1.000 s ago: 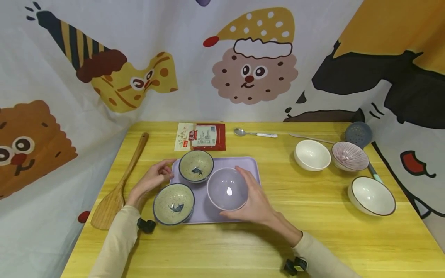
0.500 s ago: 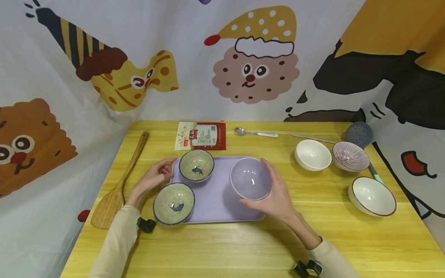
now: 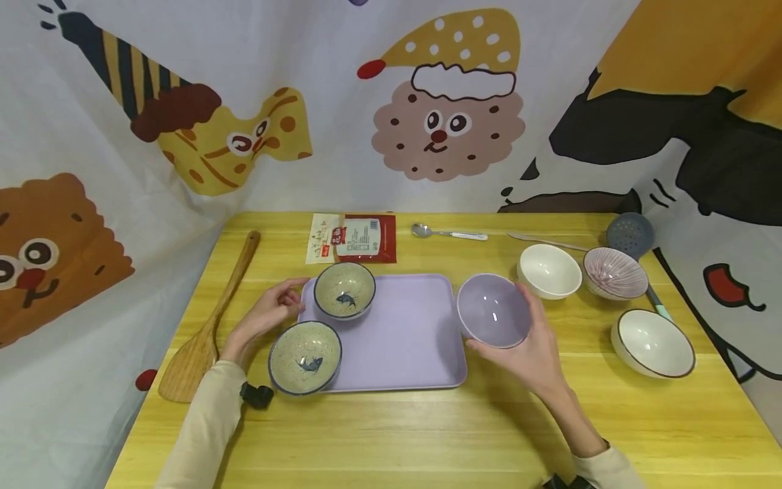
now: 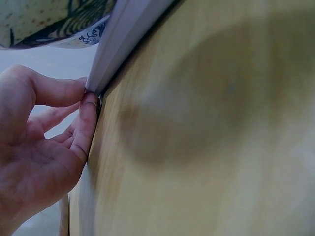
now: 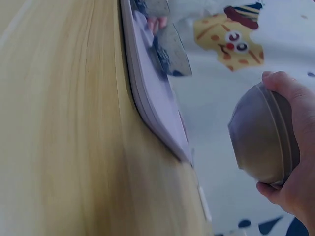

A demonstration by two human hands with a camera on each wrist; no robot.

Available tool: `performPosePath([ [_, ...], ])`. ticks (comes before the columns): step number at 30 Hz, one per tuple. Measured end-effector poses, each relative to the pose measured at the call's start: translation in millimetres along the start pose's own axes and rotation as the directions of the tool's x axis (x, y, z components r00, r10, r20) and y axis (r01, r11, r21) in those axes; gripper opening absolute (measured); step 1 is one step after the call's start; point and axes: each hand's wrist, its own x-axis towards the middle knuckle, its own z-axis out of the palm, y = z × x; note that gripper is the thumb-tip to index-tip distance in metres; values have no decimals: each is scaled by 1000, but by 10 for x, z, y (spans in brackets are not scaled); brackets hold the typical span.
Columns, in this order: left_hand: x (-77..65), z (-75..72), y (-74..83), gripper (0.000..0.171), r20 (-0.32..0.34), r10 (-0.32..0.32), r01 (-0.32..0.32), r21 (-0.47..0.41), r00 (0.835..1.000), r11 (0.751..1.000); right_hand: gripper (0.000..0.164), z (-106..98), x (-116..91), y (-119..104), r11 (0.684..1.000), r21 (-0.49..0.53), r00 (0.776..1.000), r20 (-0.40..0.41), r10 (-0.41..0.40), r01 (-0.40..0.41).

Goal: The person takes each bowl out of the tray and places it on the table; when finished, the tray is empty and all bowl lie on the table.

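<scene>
My right hand (image 3: 530, 353) grips a light purple bowl (image 3: 493, 311) by its rim and side, thumb in front and fingers behind. The right wrist view shows this bowl (image 5: 261, 135) raised above the tabletop, just past the tray's right end. At the left end of the lilac tray (image 3: 409, 333), my left hand (image 3: 269, 314) pinches the tray's edge (image 4: 104, 64) between thumb and fingers. Two speckled bowls with blue rims and a fish motif, a rear bowl (image 3: 345, 291) and a front bowl (image 3: 305, 358), sit on the tray's left part; the front one overhangs its corner.
A wooden spatula (image 3: 204, 339) lies left. Behind the tray are a red-and-white packet (image 3: 351, 239) and a spoon (image 3: 449, 234). To the right stand a white bowl (image 3: 550, 272), a striped bowl (image 3: 614, 273), a dark-rimmed bowl (image 3: 652, 343), a skimmer (image 3: 630, 236) and a knife (image 3: 546, 242).
My right hand has carried the purple bowl rightward, from over the tray to beyond its right edge. The left hand and the two fish bowls have stayed in place.
</scene>
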Motion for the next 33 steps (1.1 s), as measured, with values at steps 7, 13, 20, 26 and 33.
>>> performPosePath([
  [7, -6, 8, -3, 62, 1, -2, 2, 3, 1000, 1000, 118, -216, -105, 143, 995, -6, 987, -122, 102, -104],
  [13, -1, -4, -13, 62, 3, -7, 7, 9, 1000, 1000, 116, -345, -178, 291, 980, -8, 963, -183, 196, -200],
  [20, -9, -9, -1, 62, 4, -10, 10, 23, 1000, 1000, 117, -423, -245, 444, 950, 0, 926, -226, 304, -312],
  [26, 2, 8, 3, 61, -1, -13, 13, 17, 1000, 1000, 120, -437, -287, 576, 929, -1, 895, -267, 357, -371],
  [33, 0, 0, 6, 63, 1, -17, 17, 16, 1000, 1000, 119, -432, -328, 690, 900, -15, 854, -323, 408, -436],
])
